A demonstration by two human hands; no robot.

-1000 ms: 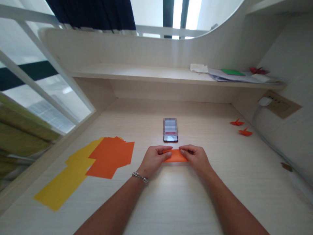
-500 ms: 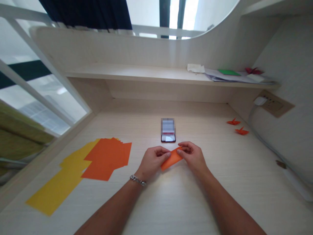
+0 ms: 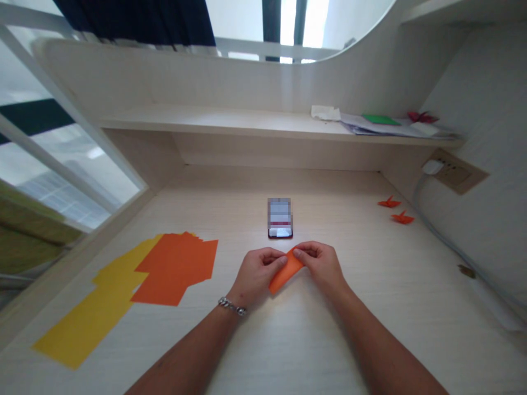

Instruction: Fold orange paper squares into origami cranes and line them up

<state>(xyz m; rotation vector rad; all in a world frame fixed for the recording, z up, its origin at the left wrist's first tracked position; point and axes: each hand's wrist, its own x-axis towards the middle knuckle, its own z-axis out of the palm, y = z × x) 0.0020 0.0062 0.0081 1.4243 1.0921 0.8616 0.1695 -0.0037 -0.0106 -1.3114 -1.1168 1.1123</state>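
Observation:
A folded strip of orange paper (image 3: 285, 272) sits tilted between my two hands above the pale wooden desk (image 3: 288, 340). My left hand (image 3: 257, 271), with a metal bracelet at the wrist, pinches the strip's lower left part. My right hand (image 3: 320, 264) pinches its upper right end with curled fingers. Just beyond my hands a phone (image 3: 280, 224) lies flat on the desk.
A fan of orange sheets (image 3: 178, 266) lies over yellow sheets (image 3: 88, 318) at the left. Two small folded orange figures (image 3: 395, 210) sit at the right near a wall socket (image 3: 448, 173) and its cable. The shelf (image 3: 247, 123) above holds papers and a red folded figure.
The orange strip lay level between my hands; now it is turned steeply, its right end raised toward the phone. My hands have drawn closer together.

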